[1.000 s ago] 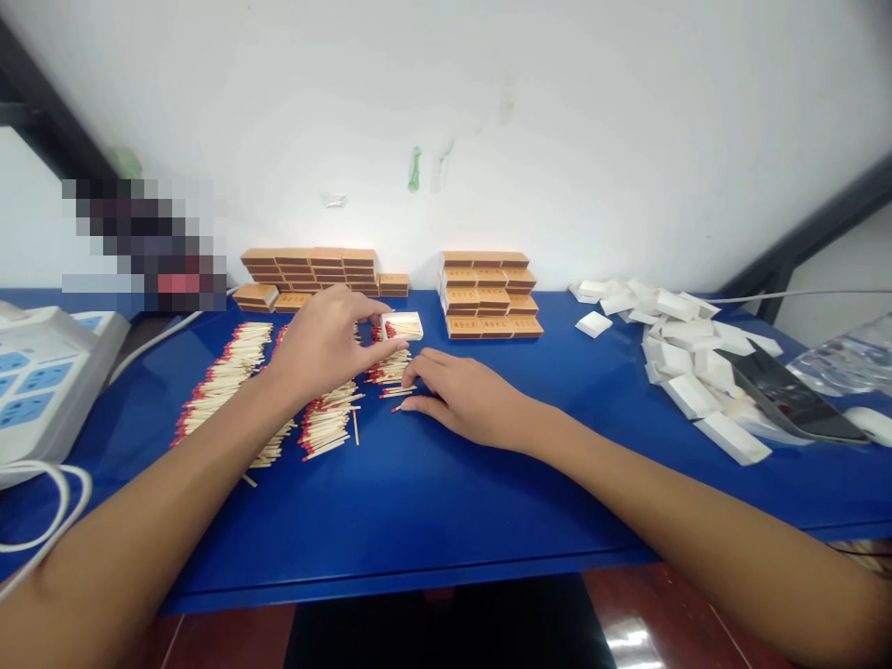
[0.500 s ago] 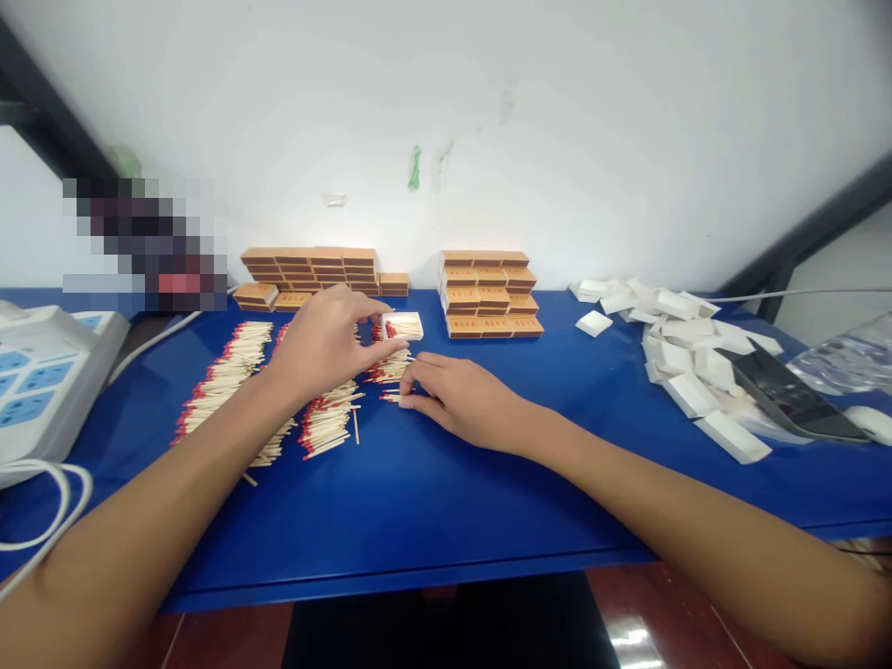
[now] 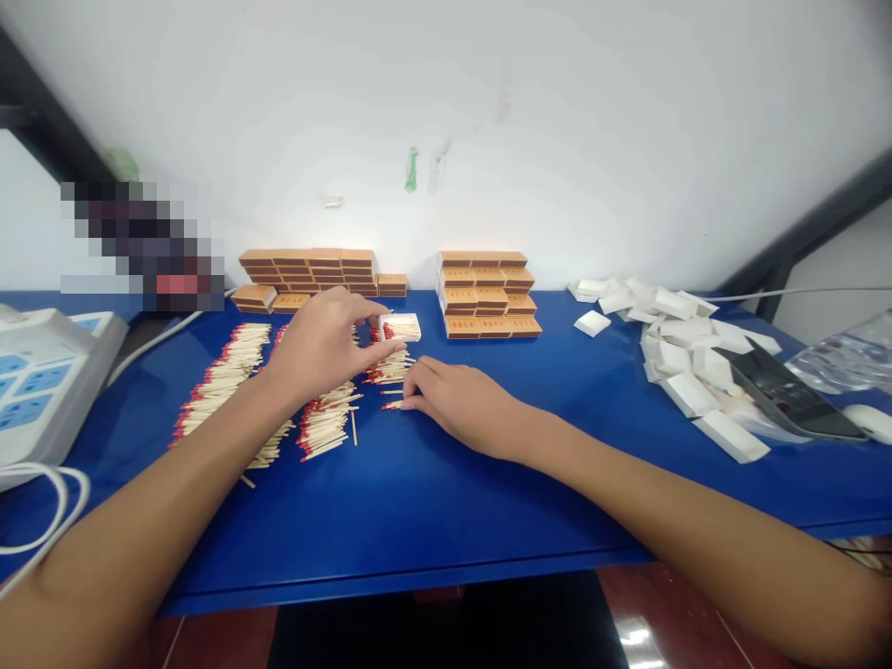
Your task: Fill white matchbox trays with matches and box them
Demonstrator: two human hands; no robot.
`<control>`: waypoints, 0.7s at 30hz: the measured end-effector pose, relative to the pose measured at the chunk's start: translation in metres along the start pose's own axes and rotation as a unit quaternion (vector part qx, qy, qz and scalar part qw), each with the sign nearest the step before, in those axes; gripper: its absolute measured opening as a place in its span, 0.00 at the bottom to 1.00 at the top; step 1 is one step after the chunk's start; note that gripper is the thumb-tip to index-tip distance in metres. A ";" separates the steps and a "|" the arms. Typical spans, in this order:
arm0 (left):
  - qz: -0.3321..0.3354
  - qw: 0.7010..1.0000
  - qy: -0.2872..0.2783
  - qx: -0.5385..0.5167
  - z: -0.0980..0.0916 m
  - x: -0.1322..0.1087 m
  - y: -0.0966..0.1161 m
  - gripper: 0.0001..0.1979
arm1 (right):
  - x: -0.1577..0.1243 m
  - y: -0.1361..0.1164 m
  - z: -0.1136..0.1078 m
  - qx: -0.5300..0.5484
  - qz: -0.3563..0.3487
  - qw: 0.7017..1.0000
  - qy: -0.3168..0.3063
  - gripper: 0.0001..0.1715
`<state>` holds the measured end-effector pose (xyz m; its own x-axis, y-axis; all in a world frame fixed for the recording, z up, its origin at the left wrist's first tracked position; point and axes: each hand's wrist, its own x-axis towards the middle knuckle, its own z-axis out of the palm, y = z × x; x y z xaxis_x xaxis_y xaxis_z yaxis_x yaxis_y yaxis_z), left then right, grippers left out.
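My left hand [image 3: 326, 339] grips a small white matchbox tray [image 3: 411, 336] between thumb and fingers, tilted toward me. Red-tipped matches [image 3: 401, 328] lie inside that tray. My right hand [image 3: 456, 401] is closed in a pinch just below it, at a few loose matches [image 3: 392, 405] on the table. Between the two hands sits a small heap of matches [image 3: 385, 370]. Long rows of matches [image 3: 221, 383] spread out left of and under my left forearm, and a shorter pile [image 3: 327, 427] lies nearer to me.
Stacked matchboxes [image 3: 310, 269] stand along the wall, with a stepped stack [image 3: 491, 302] right of them. White empty trays [image 3: 687, 390] are heaped at the right beside a phone [image 3: 794, 390]. A power strip [image 3: 48, 381] and white cable occupy the left of the blue table [image 3: 432, 520].
My right hand has shifted slightly down, and fewer matches show by its fingertips. My left hand still holds the tray in nearly the same place.
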<state>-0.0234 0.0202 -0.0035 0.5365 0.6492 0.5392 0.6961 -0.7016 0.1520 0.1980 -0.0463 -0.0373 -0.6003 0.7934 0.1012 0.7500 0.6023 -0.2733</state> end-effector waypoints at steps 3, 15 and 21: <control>0.002 1.000 0.000 0.003 0.000 0.000 -0.001 0.14 | -0.001 0.002 -0.001 0.000 -0.009 1.000 0.006 0.08; 0.025 0.999 -0.032 -0.013 0.004 -0.003 0.007 0.20 | -0.002 0.033 -0.036 0.035 0.033 0.991 0.127 0.06; 0.061 0.993 -0.068 -0.069 0.006 -0.005 0.024 0.16 | -0.001 0.033 -0.031 0.028 0.034 0.990 0.132 0.06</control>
<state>-0.0062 0.0014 -0.0074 0.6784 0.5840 0.4458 0.5547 -0.8050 0.2103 0.2319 -0.0250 -0.0169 -0.4492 0.8321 0.3252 0.7657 0.5461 -0.3397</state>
